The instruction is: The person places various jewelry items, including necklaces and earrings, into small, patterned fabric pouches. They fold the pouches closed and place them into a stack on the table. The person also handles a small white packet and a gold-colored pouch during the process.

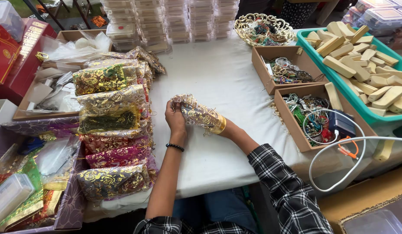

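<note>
A small sheer organza pouch (196,113) with gold floral print covers my right hand (212,123), which is pushed inside it up to the wrist; a gold band shows at the pouch mouth. My left hand (175,119) grips the pouch's upper left edge. A black bead bracelet (175,147) sits on my left wrist. Both hands are over the white tablecloth (218,73), just right of a long row of similar gold-printed pouches (112,121) in green, gold, pink and purple.
Two cardboard boxes (285,69) (316,119) of bangles and cords stand at right, beside a teal tray of wooden blocks (361,52). Clear plastic boxes (166,19) are stacked at the back, next to a gold filigree bowl (264,29). A white cable (335,164) loops over the right edge.
</note>
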